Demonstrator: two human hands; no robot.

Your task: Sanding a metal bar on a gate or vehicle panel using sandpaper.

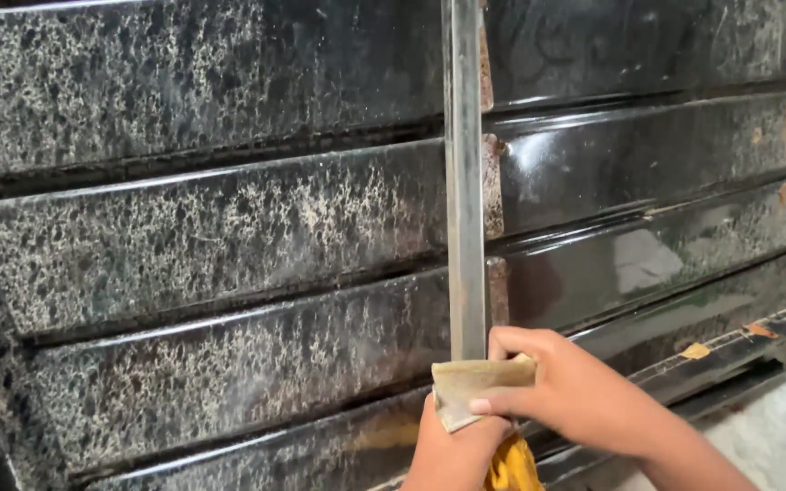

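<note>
Both hands meet low on the upright metal bar (465, 182) now: right hand (568, 393) pinches a folded tan sheet of sandpaper (475, 386) against the bar's foot, thumb on top, fingers curled behind; left hand (452, 450) comes up from below, gripping the sheet's lower edge with a yellow cloth (513, 465) bunched beside it. Behind them run black ribbed shutter slats (229, 236), mottled pale on the left, glossy on the right, rust patches at the bar's joints

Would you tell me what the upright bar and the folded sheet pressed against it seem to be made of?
The upright bar looks like bare metal: grey, dull sheen, rust along its edge. The folded sheet looks like sandpaper or stiff abrasive paper: tan, matte, sharply creased.
</note>
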